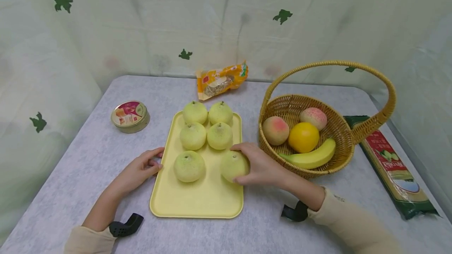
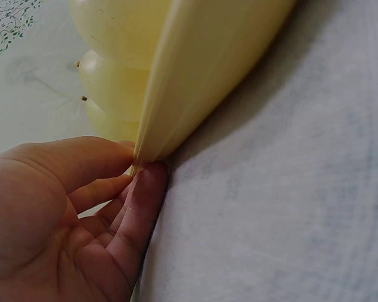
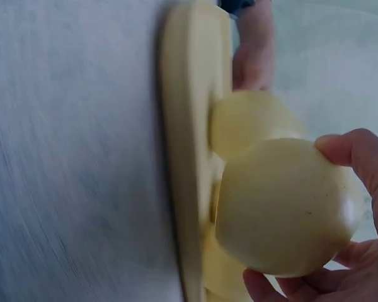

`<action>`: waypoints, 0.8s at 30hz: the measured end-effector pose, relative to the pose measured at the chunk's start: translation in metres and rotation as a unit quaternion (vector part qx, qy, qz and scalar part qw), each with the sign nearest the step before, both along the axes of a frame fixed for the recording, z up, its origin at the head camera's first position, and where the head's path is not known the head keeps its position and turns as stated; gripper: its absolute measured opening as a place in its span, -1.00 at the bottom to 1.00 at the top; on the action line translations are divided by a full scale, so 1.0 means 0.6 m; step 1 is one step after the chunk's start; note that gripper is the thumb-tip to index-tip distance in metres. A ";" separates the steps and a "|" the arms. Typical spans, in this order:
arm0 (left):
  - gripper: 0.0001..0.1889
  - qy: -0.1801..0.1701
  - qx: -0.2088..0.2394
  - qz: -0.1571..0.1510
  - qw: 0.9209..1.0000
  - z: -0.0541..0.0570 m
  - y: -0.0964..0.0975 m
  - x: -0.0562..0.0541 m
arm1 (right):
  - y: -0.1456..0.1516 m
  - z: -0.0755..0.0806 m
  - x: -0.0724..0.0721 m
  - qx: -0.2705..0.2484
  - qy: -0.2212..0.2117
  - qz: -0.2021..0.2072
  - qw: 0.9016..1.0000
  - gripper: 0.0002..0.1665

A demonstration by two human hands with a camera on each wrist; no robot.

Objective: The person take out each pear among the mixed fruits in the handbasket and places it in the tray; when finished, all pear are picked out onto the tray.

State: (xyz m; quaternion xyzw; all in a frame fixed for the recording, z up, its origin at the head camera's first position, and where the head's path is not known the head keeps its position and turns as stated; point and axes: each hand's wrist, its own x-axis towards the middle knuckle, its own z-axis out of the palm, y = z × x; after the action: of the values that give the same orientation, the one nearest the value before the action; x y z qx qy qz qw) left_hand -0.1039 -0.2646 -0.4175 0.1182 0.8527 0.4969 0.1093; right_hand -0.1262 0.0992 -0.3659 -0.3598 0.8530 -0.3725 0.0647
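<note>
A yellow tray (image 1: 197, 203) lies on the table with several round, pale green-yellow pears on it, set in two columns. My left hand (image 1: 143, 167) pinches the tray's left rim between thumb and fingers, as the left wrist view shows up close. My right hand (image 1: 259, 166) grips a pear (image 1: 233, 166) at the tray's right side, thumb on its near side and fingers around the far side. Left of that one sits another pear (image 1: 189, 166), with the other pears (image 1: 193, 136) behind. In the right wrist view the gripped pear (image 3: 283, 207) looks close to the tray; contact is hidden.
To the right stands a wicker basket (image 1: 347, 156) with a tall handle, holding two peaches, a yellow round fruit (image 1: 303, 137) and a banana (image 1: 312, 156). Beyond it lies a green-and-red packet (image 1: 392, 164). A round tin (image 1: 130, 116) is at left, an orange snack bag (image 1: 222, 80) at the back.
</note>
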 end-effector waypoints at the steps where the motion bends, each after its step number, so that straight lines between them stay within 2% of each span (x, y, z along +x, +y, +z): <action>1: -0.46 0.003 0.001 -0.002 1.000 0.001 0.000 0.000 | -0.007 -0.008 0.001 0.001 -0.007 -0.003 1.000 -0.18; 5: -0.47 0.011 0.005 -0.004 1.000 0.001 0.003 0.001 | -0.026 -0.030 0.005 0.000 -0.023 -0.021 1.000 -0.17; 9: -0.47 0.012 0.002 0.003 1.000 -0.001 0.003 0.003 | -0.039 -0.041 0.006 -0.026 -0.026 -0.030 0.999 -0.18; 14: -0.46 0.003 -0.007 0.004 1.000 -0.001 0.000 0.001 | -0.056 -0.052 0.008 -0.041 0.010 -0.042 0.998 -0.17; 19: -0.46 0.004 -0.009 -0.001 1.000 -0.001 -0.002 0.000 | -0.072 -0.057 0.012 -0.031 0.046 -0.080 0.995 -0.14; 24: -0.46 0.006 -0.007 -0.002 1.000 0.001 -0.002 0.003 | -0.077 -0.054 0.017 -0.006 0.036 -0.106 0.994 -0.12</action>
State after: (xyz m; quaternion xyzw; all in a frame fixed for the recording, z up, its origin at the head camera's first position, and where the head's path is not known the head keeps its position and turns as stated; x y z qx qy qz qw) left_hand -0.1021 -0.2657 -0.4171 0.1219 0.8566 0.4900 0.1060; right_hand -0.1161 0.0528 -0.3983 -0.2811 0.8856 -0.3695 -0.0078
